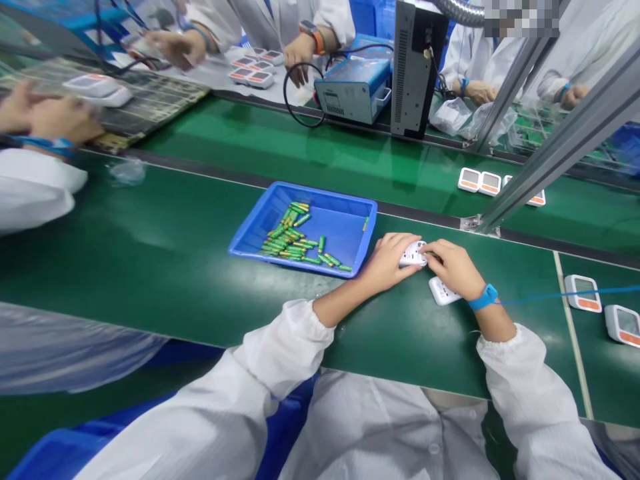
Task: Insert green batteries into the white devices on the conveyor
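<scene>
My left hand (387, 260) is closed around a small white electronic device (414, 254), turned with its back up. Over that device's right end, my right hand (454, 267) pinches a thin green battery (434, 255), mostly hidden by the fingers. A blue wrist strap (484, 297) with a cord is on my right wrist. Just below the right hand, a second white device (443, 292) lies on the green work surface, partly covered by the hand. To the left of my left hand stands a blue tray (345, 233) with many loose green batteries (287, 240) heaped toward its left side.
Finished-looking devices with screens (584, 293) lie at right; more (480, 181) sit beyond the dark rail. A slanted metal post (540, 133) rises at right. Across the bench are a blue power unit (355, 87) and co-workers' hands. Another person's hands (55, 120) work at far left.
</scene>
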`<action>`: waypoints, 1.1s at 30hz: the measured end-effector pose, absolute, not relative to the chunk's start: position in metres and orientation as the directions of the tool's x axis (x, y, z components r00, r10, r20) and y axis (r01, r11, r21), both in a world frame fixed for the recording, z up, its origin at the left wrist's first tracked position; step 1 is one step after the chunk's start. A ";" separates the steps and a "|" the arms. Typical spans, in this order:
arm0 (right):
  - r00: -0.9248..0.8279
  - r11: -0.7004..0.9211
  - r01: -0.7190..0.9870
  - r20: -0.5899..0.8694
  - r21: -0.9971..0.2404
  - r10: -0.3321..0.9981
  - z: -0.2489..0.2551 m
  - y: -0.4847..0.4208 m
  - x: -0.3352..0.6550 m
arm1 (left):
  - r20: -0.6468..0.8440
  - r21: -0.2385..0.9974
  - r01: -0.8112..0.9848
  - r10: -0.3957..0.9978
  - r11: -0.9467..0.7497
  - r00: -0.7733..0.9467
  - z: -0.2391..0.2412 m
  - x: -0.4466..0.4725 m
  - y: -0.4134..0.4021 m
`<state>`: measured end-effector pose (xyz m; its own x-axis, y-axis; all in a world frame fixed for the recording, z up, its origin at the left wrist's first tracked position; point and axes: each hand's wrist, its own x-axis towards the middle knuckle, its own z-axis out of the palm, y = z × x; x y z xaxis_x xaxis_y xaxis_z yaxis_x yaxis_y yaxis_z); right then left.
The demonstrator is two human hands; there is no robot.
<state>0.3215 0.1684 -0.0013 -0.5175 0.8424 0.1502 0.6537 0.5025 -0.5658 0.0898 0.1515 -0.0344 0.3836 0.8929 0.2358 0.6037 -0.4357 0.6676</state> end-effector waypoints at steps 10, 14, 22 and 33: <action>-0.233 0.325 0.584 0.229 -0.744 0.945 -0.006 0.170 0.311 | 0.222 0.668 0.614 0.900 -0.420 0.374 -0.033 0.091 0.152; -0.327 0.441 0.633 0.296 -0.637 0.897 -0.008 0.171 0.311 | 0.243 0.676 0.606 0.903 -0.420 0.355 -0.037 0.091 0.153; -0.548 0.544 0.744 0.112 -0.387 0.829 -0.011 0.156 0.325 | 0.268 0.676 0.600 0.901 -0.428 0.340 -0.036 0.091 0.152; -0.410 0.386 0.617 0.138 -0.686 0.901 -0.012 0.161 0.329 | 0.250 0.660 0.617 0.900 -0.429 0.358 -0.042 0.088 0.154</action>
<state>0.3291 0.1610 -0.0121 -0.4104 0.9015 0.1377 0.6171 0.3857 -0.6859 0.0881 0.1537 -0.0416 0.3575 0.8997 0.2504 0.6173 -0.4289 0.6596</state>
